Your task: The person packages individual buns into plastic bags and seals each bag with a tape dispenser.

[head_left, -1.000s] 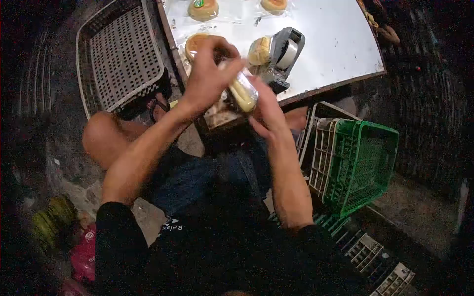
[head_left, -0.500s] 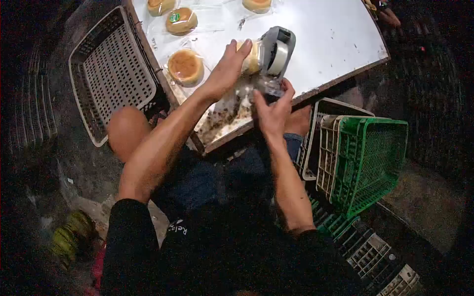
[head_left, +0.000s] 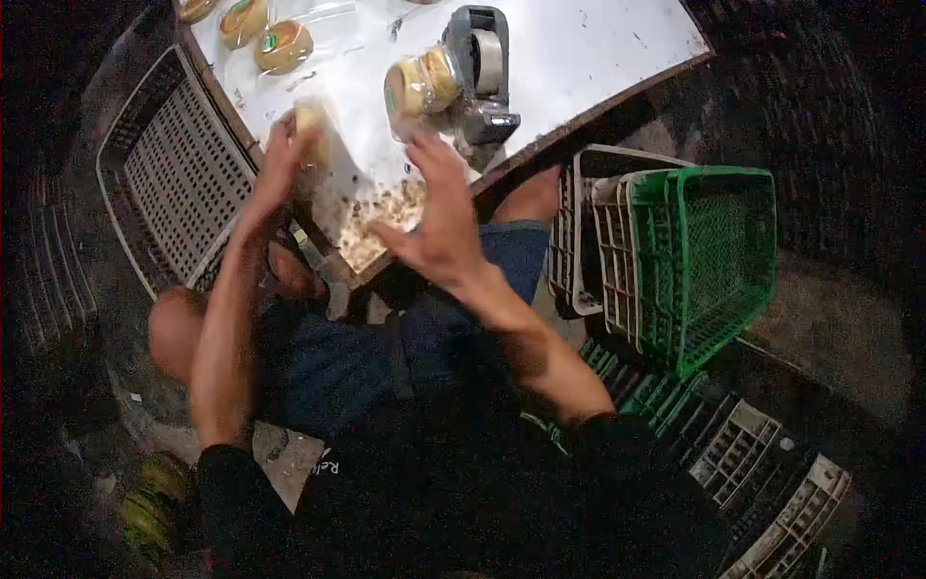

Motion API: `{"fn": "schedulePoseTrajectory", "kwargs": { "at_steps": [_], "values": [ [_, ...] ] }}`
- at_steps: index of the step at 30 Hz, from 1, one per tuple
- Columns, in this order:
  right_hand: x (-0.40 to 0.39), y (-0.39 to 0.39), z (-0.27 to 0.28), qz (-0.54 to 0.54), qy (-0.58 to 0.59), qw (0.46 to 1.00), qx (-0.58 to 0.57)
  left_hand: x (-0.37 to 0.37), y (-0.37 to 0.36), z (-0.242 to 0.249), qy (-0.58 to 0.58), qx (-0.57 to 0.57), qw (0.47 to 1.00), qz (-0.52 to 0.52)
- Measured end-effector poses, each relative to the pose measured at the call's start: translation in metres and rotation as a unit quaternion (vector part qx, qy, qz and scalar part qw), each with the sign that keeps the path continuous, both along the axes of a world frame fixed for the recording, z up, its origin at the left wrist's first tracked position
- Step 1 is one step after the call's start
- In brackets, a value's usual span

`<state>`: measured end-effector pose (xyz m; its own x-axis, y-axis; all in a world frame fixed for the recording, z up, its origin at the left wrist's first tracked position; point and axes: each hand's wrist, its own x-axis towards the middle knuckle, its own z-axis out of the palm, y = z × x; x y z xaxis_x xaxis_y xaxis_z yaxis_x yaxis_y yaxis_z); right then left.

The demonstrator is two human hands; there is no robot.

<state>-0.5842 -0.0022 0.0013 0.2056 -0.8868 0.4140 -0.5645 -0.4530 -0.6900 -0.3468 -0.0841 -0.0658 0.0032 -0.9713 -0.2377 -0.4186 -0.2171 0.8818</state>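
My left hand (head_left: 278,164) is at the table's left edge, its fingers closed on a round bun (head_left: 314,133) that is smeared by motion. My right hand (head_left: 439,217) hovers over the near corner of the white table, thumb and fingers spread, holding nothing. Just beyond its fingertips, clear-wrapped buns (head_left: 417,85) lean against a grey tape dispenser (head_left: 479,72) carrying a roll of clear tape. One wrapped bun shows a green label. Farther left on the table lies another wrapped bun (head_left: 284,46) with a green sticker, close to clear plastic wrapping.
A grey perforated crate (head_left: 178,159) stands left of the table. At right, a green crate (head_left: 680,270) is beside pale crates (head_left: 617,256). The table corner (head_left: 381,227) is worn and dark-spotted. Green bananas (head_left: 154,507) lie on the floor at lower left.
My left hand has left the bun by the dispenser and moved left onto another bun. My right hand has come away from the dispenser, leftward and nearer. The whole view has shifted.
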Motion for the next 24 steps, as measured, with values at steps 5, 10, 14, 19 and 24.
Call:
{"fn": "schedulePoseTrajectory", "kwargs": {
  "at_steps": [5, 10, 14, 19, 24],
  "values": [
    [0.043, -0.013, 0.000, -0.051, -0.187, 0.981, 0.021, -0.039, 0.037, 0.107, 0.259, 0.122, 0.956, 0.057],
    [0.028, -0.017, 0.048, -0.012, -0.269, 0.958, 0.102, -0.057, 0.046, 0.099, 0.166, -0.324, 0.927, 0.088],
    [0.021, -0.019, 0.083, -0.022, -0.318, 0.948, -0.008, -0.072, 0.067, 0.123, 0.086, -0.487, 0.867, 0.062],
    [0.037, -0.017, 0.105, 0.036, -0.501, 0.858, 0.111, -0.058, 0.071, 0.146, 0.185, -0.330, 0.915, 0.142],
    [0.061, -0.017, 0.112, 0.139, -0.536, 0.811, 0.190, -0.038, 0.059, 0.137, 0.154, -0.409, 0.880, 0.186]
  ]
}}
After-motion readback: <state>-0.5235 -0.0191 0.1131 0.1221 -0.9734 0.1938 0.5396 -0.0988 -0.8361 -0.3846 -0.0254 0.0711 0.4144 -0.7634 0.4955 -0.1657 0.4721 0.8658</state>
